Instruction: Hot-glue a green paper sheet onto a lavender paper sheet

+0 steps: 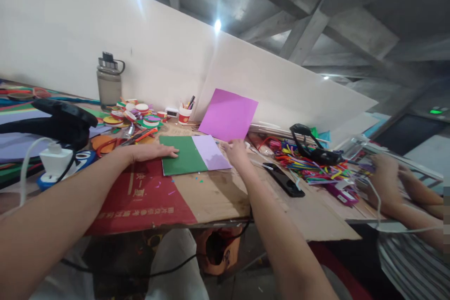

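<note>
A green sheet (183, 155) with a lavender sheet (212, 153) at its right side lies flat on the cardboard. My left hand (154, 151) rests open and flat at the green sheet's left edge, fingertips on it. At the lavender sheet's right edge is my right hand (236, 152), its fingers bent together; whether they pinch anything is hidden. Just behind it, a bright purple sheet (228, 113) leans against the white board. Small paper scraps (171, 192) are scattered in front of the sheets.
A water bottle (109, 82), ribbon spools (142, 108) and a pen cup (184, 115) stand at the back left. Right of my hand lie a phone (284, 180) and colourful strips (305, 161). Another person's hands (385, 183) are at far right. A charger (56, 159) sits left.
</note>
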A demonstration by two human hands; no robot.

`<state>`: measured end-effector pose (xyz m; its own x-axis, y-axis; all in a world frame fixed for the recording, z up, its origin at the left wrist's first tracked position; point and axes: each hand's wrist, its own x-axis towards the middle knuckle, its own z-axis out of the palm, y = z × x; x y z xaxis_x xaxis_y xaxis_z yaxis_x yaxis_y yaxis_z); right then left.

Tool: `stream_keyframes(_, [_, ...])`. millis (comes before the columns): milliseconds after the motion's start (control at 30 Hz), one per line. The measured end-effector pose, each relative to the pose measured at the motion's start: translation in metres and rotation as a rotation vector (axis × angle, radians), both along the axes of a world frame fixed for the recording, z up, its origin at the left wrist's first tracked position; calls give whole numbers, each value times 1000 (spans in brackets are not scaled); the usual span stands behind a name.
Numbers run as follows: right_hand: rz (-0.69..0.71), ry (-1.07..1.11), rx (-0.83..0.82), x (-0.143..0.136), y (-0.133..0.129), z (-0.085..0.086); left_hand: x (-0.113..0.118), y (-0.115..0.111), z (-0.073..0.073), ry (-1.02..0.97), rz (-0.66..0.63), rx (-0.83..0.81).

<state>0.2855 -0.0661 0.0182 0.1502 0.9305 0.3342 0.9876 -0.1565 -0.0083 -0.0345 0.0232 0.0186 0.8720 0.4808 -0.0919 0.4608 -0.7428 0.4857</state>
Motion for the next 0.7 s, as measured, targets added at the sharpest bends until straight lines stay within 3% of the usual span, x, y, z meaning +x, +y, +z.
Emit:
stream_keyframes(67, [124,24,2,-29,12,-2,2,0,-2,-65,56,-26])
stream_keyframes(100, [286,64,2,-43,19,-3,5,0,-5,-93,81,-4])
stream_keyframes(167, [546,98,-78,-66,32,-7,11,2,-11,-132,113,92])
stream_keyframes(200, [593,107,-125,-75,39,-9,15,2,-16,-134,113,169])
stream_keyframes(300, [606,126,-236,-90,57,-17,27,2,-29,-131,143,362])
stream_keyframes(367, [595,133,-277,-95,66,-25,34,-2,-36,-98,235,426])
stream_keyframes(533, [588,148,-291,-96,73,-47,43,-13,-46,116,331,430])
stream_keyframes(700, [578,155,-296,-95,74,-51,45,-15,-43,169,328,425])
